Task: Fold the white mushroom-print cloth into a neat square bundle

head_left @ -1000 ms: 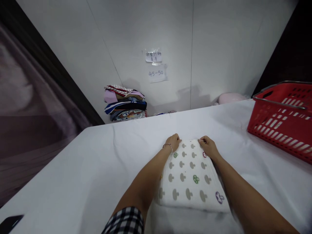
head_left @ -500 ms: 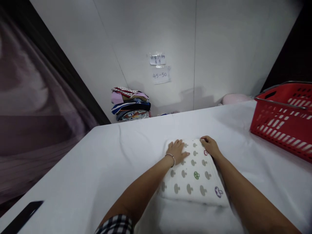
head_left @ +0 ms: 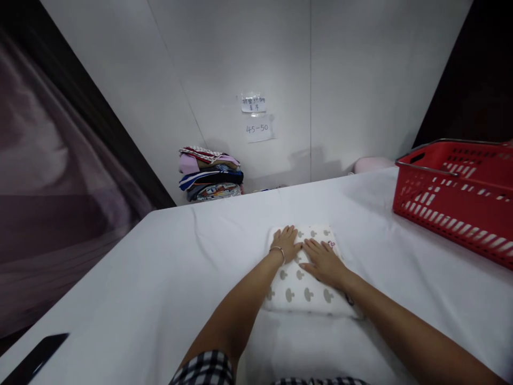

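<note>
A folded white cloth (head_left: 316, 297) printed with grey mushrooms lies in front of me, its exact kind hard to tell. A coloured mushroom print shows near its far right corner. My left hand (head_left: 286, 245) rests flat on the far left part of the cloth, fingers apart, a bracelet on its wrist. Beside it, my right hand (head_left: 325, 263) lies flat across the middle with fingers stretched out, covering some of the print. Neither hand grips anything. Below the cloth's near edge, plain white fabric runs toward my body.
A white-covered table (head_left: 192, 267) spreads around the cloth. To the right stands a red basket (head_left: 452, 198). Past the far edge sit a stack of folded clothes (head_left: 212, 174) and a pink item (head_left: 372, 164). A black flat object (head_left: 36, 358) lies at the near left; a curtain (head_left: 52, 203) hangs there.
My right hand has left the cloth's far right corner and moved left onto its top, its fingers now flat. My left hand stays on the cloth. The view has shifted slightly right.
</note>
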Available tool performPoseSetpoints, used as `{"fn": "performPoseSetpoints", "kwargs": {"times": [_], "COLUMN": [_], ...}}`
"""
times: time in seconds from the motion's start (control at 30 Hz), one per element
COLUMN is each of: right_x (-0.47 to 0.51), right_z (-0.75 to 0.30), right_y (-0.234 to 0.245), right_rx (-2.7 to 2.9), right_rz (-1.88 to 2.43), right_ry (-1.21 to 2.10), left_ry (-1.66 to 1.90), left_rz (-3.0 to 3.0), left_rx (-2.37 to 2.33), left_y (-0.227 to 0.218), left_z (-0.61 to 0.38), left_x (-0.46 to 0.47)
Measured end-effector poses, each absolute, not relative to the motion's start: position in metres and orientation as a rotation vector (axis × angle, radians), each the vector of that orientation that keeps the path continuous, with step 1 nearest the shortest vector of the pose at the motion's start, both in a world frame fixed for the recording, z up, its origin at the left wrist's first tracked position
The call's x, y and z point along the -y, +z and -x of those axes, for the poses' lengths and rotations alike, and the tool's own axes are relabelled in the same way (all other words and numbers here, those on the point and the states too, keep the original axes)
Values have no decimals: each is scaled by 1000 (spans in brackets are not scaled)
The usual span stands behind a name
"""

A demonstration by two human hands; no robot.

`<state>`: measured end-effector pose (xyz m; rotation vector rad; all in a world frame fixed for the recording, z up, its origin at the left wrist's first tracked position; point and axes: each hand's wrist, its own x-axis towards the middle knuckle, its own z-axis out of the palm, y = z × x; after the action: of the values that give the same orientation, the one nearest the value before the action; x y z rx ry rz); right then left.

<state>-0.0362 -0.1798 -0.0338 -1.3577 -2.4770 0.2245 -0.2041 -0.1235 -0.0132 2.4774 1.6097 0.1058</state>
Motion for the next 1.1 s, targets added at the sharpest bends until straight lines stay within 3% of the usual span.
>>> {"fn": "performPoseSetpoints", "kwargs": {"times": [0.17, 0.33, 0.43, 0.67, 0.9, 0.97, 1.1], "right_x": [205, 249, 266, 228, 134, 139, 199], "right_z": [-1, -21, -18, -34, -65, -47, 5], "right_y": [-43, -62, -70, -73, -31, -22, -21], "right_rx": [2233, 1868, 1779, 1894, 2244, 2208, 2385], "right_rz": [1502, 1667, 1658, 1459, 1388, 1361, 1088], "right_ry": [163, 560, 635, 517, 14, -96, 31], "left_ry": [249, 459, 539, 718, 851, 854, 850], "left_rz": [-2196, -1749, -1574, -1318, -1057, -1057, -1078], "left_rx": [-1959, -2003, -1988, -1975, -1636, -1648, -1766], "left_y": [-8, -15, -21, -28, -35, -33, -26], "left_z": [239, 267, 267, 265, 252, 257, 273], "left_x": [123, 128, 130, 147, 208, 213, 202]}}
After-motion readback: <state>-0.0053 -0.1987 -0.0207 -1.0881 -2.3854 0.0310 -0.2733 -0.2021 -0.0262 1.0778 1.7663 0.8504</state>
